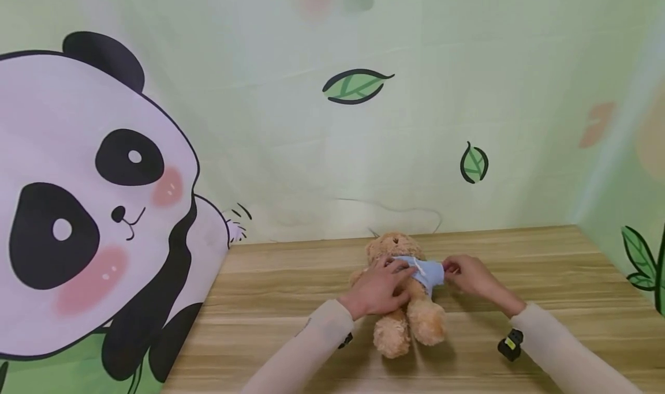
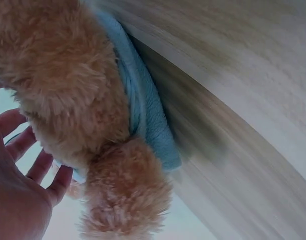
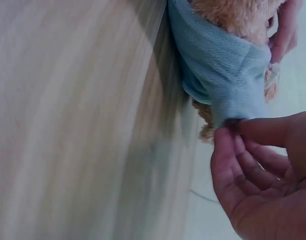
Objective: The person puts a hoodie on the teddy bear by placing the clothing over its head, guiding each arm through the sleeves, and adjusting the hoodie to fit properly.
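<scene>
A light brown plush teddy bear point(image 1: 427, 319) lies on its back, head toward the wall and legs toward me. A light blue garment point(image 3: 218, 55) with a white cord covers the bear's right-hand side as I see it, and its far side shows bare fur. My left hand point(image 1: 378, 287) rests on the bear's chest, its fingers spread and lightly bent against the fur and cloth. My right hand point(image 1: 471, 276) pinches the end of the blue sleeve point(image 3: 238, 102) between thumb and fingers. The bear's arm inside that sleeve cannot be seen.
Under the bear is a wood-grain table point(image 1: 291, 325). Behind it stands a pale green wall covering point(image 1: 280, 152) printed with leaves and a large panda point(image 1: 145, 209) at left. Small black devices, such as the wrist camera point(image 1: 511, 345), sit on both wrists.
</scene>
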`<state>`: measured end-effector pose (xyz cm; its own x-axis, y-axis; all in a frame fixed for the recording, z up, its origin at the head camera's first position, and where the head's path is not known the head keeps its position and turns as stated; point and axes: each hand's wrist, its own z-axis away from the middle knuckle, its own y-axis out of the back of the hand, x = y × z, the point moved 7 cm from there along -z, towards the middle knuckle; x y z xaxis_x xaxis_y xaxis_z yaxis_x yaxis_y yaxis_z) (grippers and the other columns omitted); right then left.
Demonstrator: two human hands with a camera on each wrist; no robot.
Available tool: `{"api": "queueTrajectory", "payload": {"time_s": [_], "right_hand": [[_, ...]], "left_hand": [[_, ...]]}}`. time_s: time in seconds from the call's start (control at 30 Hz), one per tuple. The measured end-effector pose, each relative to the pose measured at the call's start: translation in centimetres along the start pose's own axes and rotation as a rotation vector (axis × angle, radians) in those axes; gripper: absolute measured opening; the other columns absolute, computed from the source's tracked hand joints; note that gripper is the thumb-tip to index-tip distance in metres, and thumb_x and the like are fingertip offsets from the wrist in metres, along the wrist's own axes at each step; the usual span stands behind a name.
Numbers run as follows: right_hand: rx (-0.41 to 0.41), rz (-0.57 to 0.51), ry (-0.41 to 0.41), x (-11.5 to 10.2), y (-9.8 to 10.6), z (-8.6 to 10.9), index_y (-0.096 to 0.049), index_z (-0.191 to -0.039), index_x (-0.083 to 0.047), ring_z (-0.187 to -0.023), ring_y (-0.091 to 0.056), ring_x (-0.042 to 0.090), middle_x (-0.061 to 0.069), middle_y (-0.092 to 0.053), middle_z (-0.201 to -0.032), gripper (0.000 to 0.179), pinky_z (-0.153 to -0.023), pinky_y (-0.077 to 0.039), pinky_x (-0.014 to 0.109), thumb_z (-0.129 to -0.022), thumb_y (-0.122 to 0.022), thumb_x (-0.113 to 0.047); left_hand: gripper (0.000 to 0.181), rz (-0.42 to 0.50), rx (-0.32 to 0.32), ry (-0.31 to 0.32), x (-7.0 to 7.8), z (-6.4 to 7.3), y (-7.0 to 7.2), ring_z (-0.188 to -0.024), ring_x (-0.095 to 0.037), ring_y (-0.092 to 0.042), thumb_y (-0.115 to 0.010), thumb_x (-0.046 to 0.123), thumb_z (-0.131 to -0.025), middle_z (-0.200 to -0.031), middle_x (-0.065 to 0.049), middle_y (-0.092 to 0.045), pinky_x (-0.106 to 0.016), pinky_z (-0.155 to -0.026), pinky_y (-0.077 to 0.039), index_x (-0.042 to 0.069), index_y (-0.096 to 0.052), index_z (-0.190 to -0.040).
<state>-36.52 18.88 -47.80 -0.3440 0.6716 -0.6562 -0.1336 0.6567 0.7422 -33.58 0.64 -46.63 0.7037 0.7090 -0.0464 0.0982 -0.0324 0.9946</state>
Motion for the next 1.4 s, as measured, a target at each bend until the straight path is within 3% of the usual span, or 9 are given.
{"api": "queueTrajectory", "payload": {"time_s": [0.13,0.23,0.4,0.6,0.9,1.17,1.4], "right_hand": [[-0.043,-0.242,-0.043,1.1,-0.8,-0.1,-0.057,-0.123,0.013,-0.078,-0.067,0.023,0.026,-0.068,-0.101,0.033,-0.058,-0.056,0.032,-0.093,-0.058,-0.001],[-0.074,-0.346,-0.050,1.6,-1.2,-0.1,-0.050,-0.131,0.016,-0.082,-0.067,0.024,0.029,-0.064,-0.107,0.042,-0.059,-0.056,0.032,-0.094,-0.058,-0.002],[-0.087,-0.353,-0.048,1.9,-1.5,-0.2,-0.053,-0.131,0.012,-0.080,-0.065,0.019,0.024,-0.064,-0.107,0.045,-0.057,-0.054,0.030,-0.094,-0.064,-0.012],[-0.085,-0.395,-0.066,2.1,-1.4,-0.4,-0.053,-0.132,0.011,-0.080,-0.064,0.017,0.021,-0.067,-0.100,0.039,-0.057,-0.054,0.032,-0.099,-0.053,-0.011],[-0.047,-0.280,-0.014,1.7,-1.2,-0.6,-0.059,-0.126,0.010,-0.074,-0.065,0.020,0.022,-0.067,-0.101,0.034,-0.052,-0.051,0.030,-0.094,-0.061,-0.003],[0.102,-0.059,0.056,0.7,-0.8,-0.6,-0.069,-0.106,0.000,-0.080,-0.061,0.015,0.009,-0.071,-0.089,0.016,-0.061,-0.047,0.023,-0.093,-0.060,0.000],[0.128,-0.039,0.042,1.3,-1.0,-0.8,-0.065,-0.097,0.000,-0.073,-0.054,0.008,0.005,-0.065,-0.081,0.010,-0.063,-0.044,0.023,-0.095,-0.056,0.001]], "left_hand": [[0.055,-0.023,0.010,-0.012,0.1,0.0,-0.1,-0.136,-0.023,-0.040,-0.045,0.051,-0.101,-0.150,0.005,-0.044,-0.041,-0.112,-0.038,0.028,-0.039,-0.151],[0.054,-0.035,0.035,-0.032,0.2,0.0,-0.2,-0.133,-0.022,-0.041,-0.044,0.050,-0.101,-0.149,0.006,-0.045,-0.041,-0.111,-0.039,0.026,-0.042,-0.149],[0.053,-0.050,0.046,-0.048,0.3,-0.1,-0.4,-0.134,-0.022,-0.041,-0.042,0.049,-0.102,-0.151,0.007,-0.044,-0.042,-0.111,-0.038,0.026,-0.041,-0.150],[0.051,-0.048,0.037,-0.024,0.0,-0.3,-0.8,-0.136,-0.028,-0.042,-0.034,0.051,-0.104,-0.150,0.006,-0.045,-0.047,-0.114,-0.035,0.028,-0.041,-0.150],[0.048,-0.056,0.074,-0.020,0.0,-0.4,-1.0,-0.136,-0.022,-0.036,-0.033,0.051,-0.104,-0.149,0.009,-0.046,-0.047,-0.113,-0.033,0.030,-0.048,-0.145],[0.049,-0.069,0.055,-0.028,0.2,-0.1,-1.1,-0.139,-0.018,-0.036,-0.030,0.050,-0.105,-0.149,0.011,-0.047,-0.049,-0.119,-0.027,0.032,-0.041,-0.149],[0.045,-0.046,0.073,-0.025,0.1,-0.1,-0.9,-0.136,-0.018,-0.039,-0.032,0.050,-0.105,-0.144,0.011,-0.050,-0.045,-0.118,-0.029,0.032,-0.051,-0.142]]}}
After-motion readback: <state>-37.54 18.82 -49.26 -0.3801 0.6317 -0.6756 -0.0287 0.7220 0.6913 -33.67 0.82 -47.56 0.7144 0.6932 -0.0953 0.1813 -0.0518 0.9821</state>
